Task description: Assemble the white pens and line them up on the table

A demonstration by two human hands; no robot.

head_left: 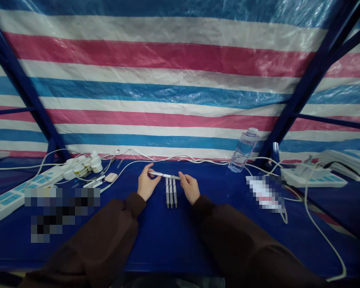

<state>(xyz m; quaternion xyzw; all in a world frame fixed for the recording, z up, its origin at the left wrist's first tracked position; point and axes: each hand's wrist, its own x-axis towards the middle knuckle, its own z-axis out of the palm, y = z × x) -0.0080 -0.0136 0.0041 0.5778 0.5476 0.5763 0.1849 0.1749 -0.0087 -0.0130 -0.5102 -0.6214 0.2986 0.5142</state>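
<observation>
Head cam: I see L hand (pixel 147 183) & R hand (pixel 190 189) pinching opp. ends of white-grey pen (pixel 165 175), approx. crosswise at far ends of three pens (pixel 171 193) on blue table (pixel 159 248). Poss. fault: uneven pinch, pen slips, knocks row askew.

Three white-grey pens (pixel 171 193) lie parallel, another pen (pixel 165 175) held crosswise.

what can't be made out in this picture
All in the head view:
- Ends of the held pen: partly covered by the fingers of the left hand and right hand.
- Any lettering on the three lower pens: too small.
- Whether the held pen touches them: the angle doesn't settle it.
- Items on the left and right: pixelated.
- Near end of the left power strip: cut off by the left edge.
</observation>
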